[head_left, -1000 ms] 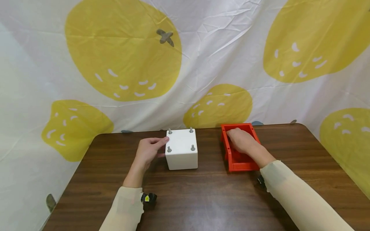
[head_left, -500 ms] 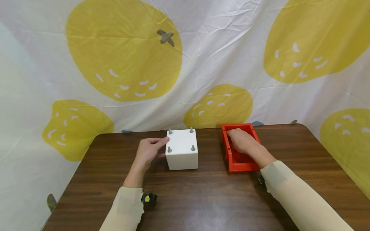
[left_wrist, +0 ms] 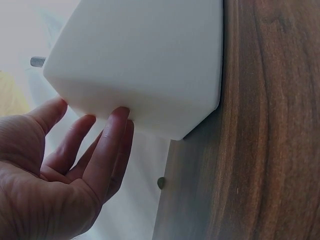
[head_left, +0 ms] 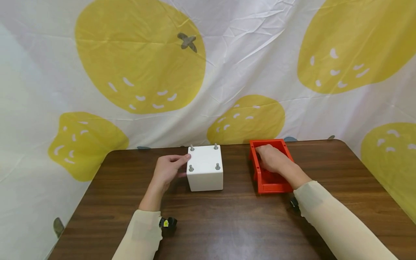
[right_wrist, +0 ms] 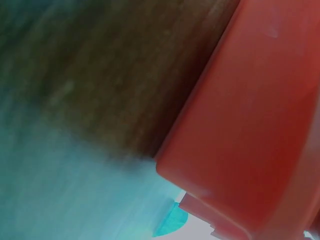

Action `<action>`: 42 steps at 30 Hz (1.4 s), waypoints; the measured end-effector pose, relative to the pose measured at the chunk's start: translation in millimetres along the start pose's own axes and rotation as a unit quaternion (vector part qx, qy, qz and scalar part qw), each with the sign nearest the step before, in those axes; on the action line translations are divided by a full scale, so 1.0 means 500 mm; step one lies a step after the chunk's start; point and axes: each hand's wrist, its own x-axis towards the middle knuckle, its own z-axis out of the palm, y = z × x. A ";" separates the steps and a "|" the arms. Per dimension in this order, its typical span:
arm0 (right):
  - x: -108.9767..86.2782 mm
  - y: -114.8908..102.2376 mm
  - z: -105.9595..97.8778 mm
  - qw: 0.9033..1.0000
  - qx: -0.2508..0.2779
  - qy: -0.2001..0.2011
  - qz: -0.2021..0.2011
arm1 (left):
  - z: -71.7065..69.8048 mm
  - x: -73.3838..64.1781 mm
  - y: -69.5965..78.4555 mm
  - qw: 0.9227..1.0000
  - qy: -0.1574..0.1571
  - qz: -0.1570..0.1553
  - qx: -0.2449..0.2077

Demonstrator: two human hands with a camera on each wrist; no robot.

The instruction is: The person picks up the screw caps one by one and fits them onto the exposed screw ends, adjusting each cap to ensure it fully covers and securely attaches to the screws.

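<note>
A white block (head_left: 204,169) stands on the table with a threaded bolt (head_left: 217,166) upright at each corner of its top. My left hand (head_left: 166,169) rests against the block's left side, thumb at the top edge. The left wrist view shows its fingertips (left_wrist: 120,114) touching the side face, the fingers spread and only slightly bent. To the right lies a red open bin (head_left: 275,188). My right hand (head_left: 272,159) reaches down inside it, knuckles up, its fingers hidden; what they hold I cannot tell. The right wrist view shows only the bin's outer wall (right_wrist: 245,110).
The brown wooden table (head_left: 227,220) carries both things near its back edge. Behind it hangs a white curtain (head_left: 247,65) printed with big yellow fruit. A small black device (head_left: 168,223) is strapped at the left wrist.
</note>
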 end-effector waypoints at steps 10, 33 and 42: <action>0.000 -0.002 -0.005 1.000 -0.006 -0.018 0.005 | 0.000 0.000 -0.003 1.000 0.005 0.008 -0.006; -0.013 -0.009 -0.016 0.999 -0.015 -0.032 0.012 | 0.000 -0.002 -0.001 1.000 0.011 0.000 0.005; -0.014 -0.009 -0.016 0.999 -0.002 -0.029 0.014 | -0.001 -0.002 -0.001 1.000 0.011 -0.003 0.011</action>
